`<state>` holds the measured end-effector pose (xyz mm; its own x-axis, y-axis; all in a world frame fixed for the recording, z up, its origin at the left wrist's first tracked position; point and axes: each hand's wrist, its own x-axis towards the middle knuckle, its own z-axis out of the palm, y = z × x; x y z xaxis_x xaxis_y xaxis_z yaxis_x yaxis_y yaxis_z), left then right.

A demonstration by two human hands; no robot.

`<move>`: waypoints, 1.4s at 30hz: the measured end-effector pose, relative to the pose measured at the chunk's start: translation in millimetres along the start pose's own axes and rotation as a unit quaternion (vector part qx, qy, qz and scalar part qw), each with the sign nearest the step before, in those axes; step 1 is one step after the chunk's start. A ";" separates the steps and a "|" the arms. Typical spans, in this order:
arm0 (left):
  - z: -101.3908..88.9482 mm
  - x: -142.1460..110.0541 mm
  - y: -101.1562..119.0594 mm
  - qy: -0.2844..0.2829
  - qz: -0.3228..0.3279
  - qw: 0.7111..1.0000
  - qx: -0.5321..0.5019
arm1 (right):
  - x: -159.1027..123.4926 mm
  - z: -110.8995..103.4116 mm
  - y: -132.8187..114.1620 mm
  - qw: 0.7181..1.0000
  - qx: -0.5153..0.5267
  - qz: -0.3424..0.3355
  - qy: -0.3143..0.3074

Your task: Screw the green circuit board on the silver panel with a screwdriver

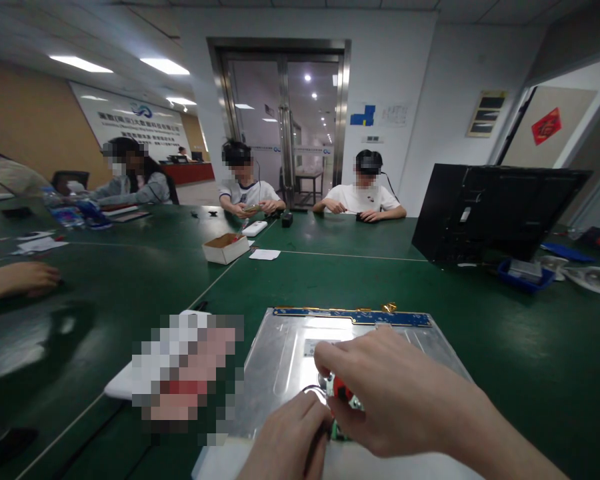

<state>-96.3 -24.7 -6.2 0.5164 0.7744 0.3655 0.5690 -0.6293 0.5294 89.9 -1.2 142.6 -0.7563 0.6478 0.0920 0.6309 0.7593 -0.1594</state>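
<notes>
A flat silver metal panel [270, 363], like the back of a display, lies in front of me with a blue circuit strip [330, 315] along its far edge. My right hand [385, 383] is closed around a red-and-black screwdriver [341, 390], mostly covered by the fingers, over the panel's near part. Just left of it, my left hand [295, 430] has its fingers curled together beside a green circuit board [337, 430]. What those fingers pinch, if anything, is hidden. A dark wire loops over the panel near the fingertips.
Left of the panel lies a white object [125, 383], partly blurred out. A small open box [225, 250] and paper [265, 255] sit farther off. A black monitor [495, 210] and blue tray [525, 275] stand right. A co-worker's hand [25, 279] rests at left; several people sit around.
</notes>
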 end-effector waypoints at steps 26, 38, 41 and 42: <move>0.7 -0.4 -3.0 -0.014 0.011 1.000 -0.008 | -2.1 -2.4 -1.5 0.999 0.002 0.038 -0.008; 8.0 -0.7 -10.8 0.001 0.024 1.000 -0.005 | -0.6 -1.8 -1.5 1.000 -0.002 0.024 -0.006; 11.6 -2.7 -14.8 0.001 0.017 1.000 0.000 | -3.9 -4.5 -2.3 1.000 0.017 0.002 -0.012; 12.7 -3.5 -16.1 -0.001 0.014 1.000 0.001 | -4.8 -5.1 -2.3 1.000 0.023 -0.004 -0.014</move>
<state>-99.1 -18.1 -25.6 0.5334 0.7559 0.3796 0.5555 -0.6515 0.5167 92.9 -5.8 147.6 -0.7663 0.6390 0.0668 0.6165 0.7605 -0.2039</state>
